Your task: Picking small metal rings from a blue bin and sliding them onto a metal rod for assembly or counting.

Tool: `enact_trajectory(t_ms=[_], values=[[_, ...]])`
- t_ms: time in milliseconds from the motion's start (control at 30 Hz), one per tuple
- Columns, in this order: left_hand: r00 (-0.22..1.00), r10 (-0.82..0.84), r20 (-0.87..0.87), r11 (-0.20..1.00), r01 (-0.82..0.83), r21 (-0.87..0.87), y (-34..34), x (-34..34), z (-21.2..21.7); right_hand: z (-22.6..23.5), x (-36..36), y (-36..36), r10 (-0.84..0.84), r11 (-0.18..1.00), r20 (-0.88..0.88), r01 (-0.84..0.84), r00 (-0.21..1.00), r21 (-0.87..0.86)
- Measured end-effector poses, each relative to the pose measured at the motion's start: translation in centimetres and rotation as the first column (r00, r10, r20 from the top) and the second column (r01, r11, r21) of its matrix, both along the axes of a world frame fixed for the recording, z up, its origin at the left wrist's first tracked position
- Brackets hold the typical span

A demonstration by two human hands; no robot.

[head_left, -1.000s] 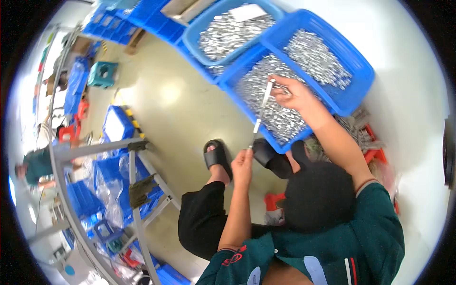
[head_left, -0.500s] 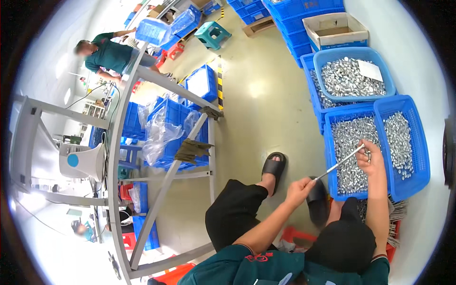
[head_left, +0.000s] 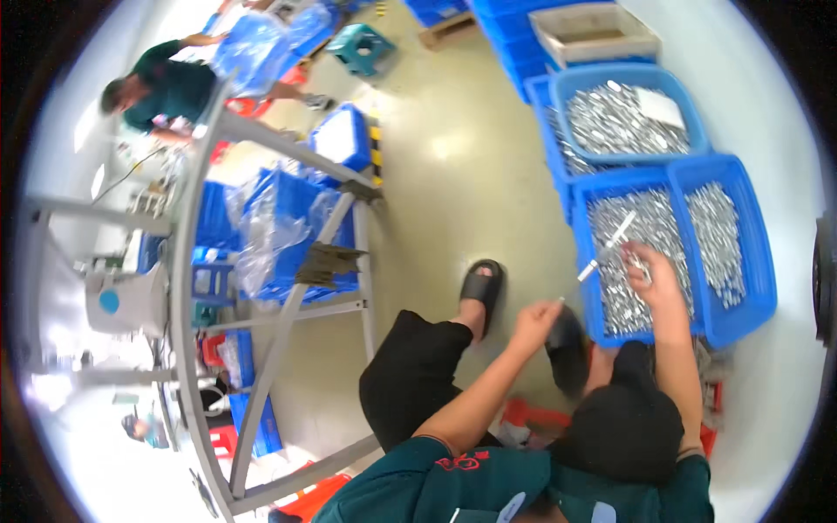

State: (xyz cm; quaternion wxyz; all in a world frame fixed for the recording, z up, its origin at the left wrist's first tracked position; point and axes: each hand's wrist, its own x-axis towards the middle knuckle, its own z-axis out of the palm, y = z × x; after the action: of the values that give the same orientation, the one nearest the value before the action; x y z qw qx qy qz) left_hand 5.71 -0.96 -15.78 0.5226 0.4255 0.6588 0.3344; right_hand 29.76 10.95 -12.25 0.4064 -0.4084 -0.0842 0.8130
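A slim silvery metal rod (head_left: 589, 271) slants over the blue bin (head_left: 641, 337) of small metal parts. My right hand (head_left: 652, 277) has its fingertips closed at the rod's middle, over the bin; motion blurs the grip. Lower and to the left, apart from the rod, my left hand (head_left: 534, 326) is closed in a pinch above my sandal. A tiny pale tip shows at its fingertips, too small to name. Against the first bin's right side stands a narrower blue basket (head_left: 757, 261), also holding small metal parts.
Behind these bins, a light-blue tub (head_left: 697, 131) of metal parts carries a white paper. Farther back is an open carton (head_left: 641, 44). A grey metal frame (head_left: 186, 288) stands at left, with blue crates (head_left: 288, 218) beyond. Another person (head_left: 166, 87) handles clear plastic at far left.
The rod has left my left hand and now tilts more steeply at my right hand. My left hand has dropped back slightly. The whole view has shifted and blurred.
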Motion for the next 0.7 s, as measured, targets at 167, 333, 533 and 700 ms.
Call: enact_trajectory(t_ms=[167,333,533,700], values=[[1.000,0.005,0.024,0.999,-0.005,0.034,-0.1,0.0,1.2,0.0,-0.5,0.8,-0.118,0.993,-0.181,0.120,0.976,0.003],[1.000,-0.022,-0.008,0.998,0.022,0.051,0.0,-0.3,1.6,-0.3,0.1,1.1,-0.090,0.986,-0.400,0.139,0.912,0.094],[0.998,-0.065,-0.028,0.997,0.066,0.040,-0.3,-0.3,1.0,-0.9,0.9,0.9,-0.182,0.982,-0.363,0.191,0.914,-0.013],[0.996,-0.064,-0.058,0.996,0.067,0.053,-0.5,-0.5,1.1,-0.9,0.5,0.9,-0.235,0.972,-0.224,0.223,0.946,-0.078]])
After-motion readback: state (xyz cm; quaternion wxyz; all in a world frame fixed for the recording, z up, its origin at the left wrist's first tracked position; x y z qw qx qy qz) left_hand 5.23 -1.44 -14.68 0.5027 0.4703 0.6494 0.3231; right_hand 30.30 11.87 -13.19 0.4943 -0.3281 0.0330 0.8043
